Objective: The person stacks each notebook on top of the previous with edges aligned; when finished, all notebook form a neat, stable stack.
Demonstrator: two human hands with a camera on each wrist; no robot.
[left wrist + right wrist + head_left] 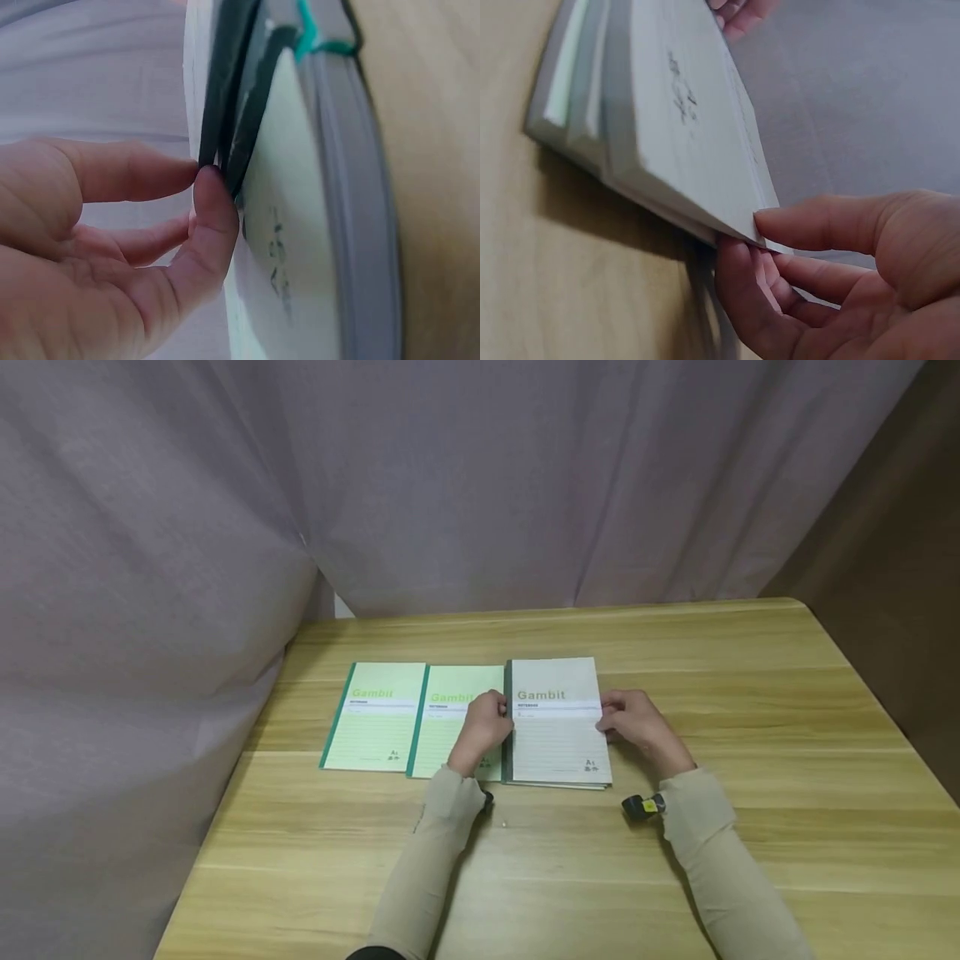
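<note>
Gripping the grey Gambit notebook [558,722] by both edges, left hand [486,720] and right hand [628,720] must next lift evenly off its stack.

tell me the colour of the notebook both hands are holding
Grey cover with a dark green spine, clearest in the head view.

Grey "Gambit" notebook [557,720] atop a stack, beside two green notebooks [408,718]
</note>
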